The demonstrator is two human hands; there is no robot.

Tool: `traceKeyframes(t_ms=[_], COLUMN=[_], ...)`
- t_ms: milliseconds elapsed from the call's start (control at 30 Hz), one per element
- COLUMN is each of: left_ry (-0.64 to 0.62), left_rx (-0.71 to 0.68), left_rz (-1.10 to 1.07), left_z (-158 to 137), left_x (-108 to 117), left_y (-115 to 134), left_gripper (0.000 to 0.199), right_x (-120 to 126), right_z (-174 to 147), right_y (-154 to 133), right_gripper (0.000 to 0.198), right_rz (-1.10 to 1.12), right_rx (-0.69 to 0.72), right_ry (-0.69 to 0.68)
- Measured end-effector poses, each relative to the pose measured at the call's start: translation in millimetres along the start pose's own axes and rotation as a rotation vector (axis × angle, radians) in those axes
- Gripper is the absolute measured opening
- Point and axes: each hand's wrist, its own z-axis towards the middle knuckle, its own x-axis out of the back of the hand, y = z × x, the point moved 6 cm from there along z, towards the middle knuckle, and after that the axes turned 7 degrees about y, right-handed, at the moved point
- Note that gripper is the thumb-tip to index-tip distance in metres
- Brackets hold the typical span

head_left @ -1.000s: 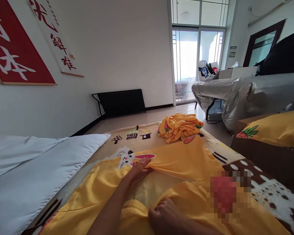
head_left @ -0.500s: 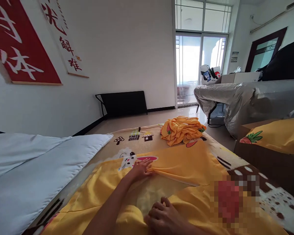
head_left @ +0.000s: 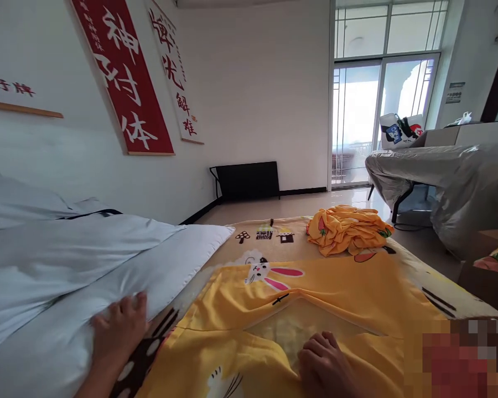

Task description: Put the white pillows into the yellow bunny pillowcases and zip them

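My left hand point(head_left: 122, 326) rests on the near edge of a white pillow point(head_left: 166, 260), its fingers slightly bent and apart. A yellow pillowcase point(head_left: 340, 282) with a rabbit print lies spread on the bed, its slit-like opening gaping to show the paler inside point(head_left: 290, 326). At the near lip of that opening is my right hand point(head_left: 326, 359), fingers curled closed on the yellow cloth. A small dark zipper pull point(head_left: 280, 299) shows at the far lip. Part of the pillowcase at the lower right is blurred out.
A crumpled orange-yellow cloth point(head_left: 351, 229) with carrot prints lies at the bed's far end. The bed has a patterned blanket point(head_left: 253, 225). More white pillows point(head_left: 66, 243) are stacked at left. To the right are a plastic-covered table point(head_left: 431, 160) and a cardboard box point(head_left: 481, 287).
My left hand has let go of the pillowcase's far lip and moved left onto the white pillow. My right hand stays at the near lip. The view has turned left.
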Motion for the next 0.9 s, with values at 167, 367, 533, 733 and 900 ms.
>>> traceKeyframes(t_ms=[167,367,533,733,900], left_ry=[-0.041,0.026,0.484,0.794,1.059], left_rx=[0.076,0.451,0.740,0.625,0.503], left_rz=[-0.219,-0.297,-0.583,-0.808,-0.859], left_z=[23.8,87.0,100.2,75.1,30.5], left_x=[20.1,97.5,202.9,287.8,333.5], left_y=[-14.0,-85.3,-134.5,-118.7,-86.2], left_gripper=[0.031,0.011,0.030,0.023,0.019], right_x=[-10.5,-30.6,-15.5,69.3,188.0], right_z=[-6.8,-12.9,-6.9,28.3,73.2], right_y=[7.2,13.5,5.2,-15.4,-66.1], right_gripper=[0.011,0.020,0.018,0.017,0.046], right_rz=[-0.057,-0.161,-0.068,-0.081,-0.465], right_rx=[0.160,0.325,0.162,0.068,0.269], right_ry=[0.168,0.235,0.110,0.069,0.446])
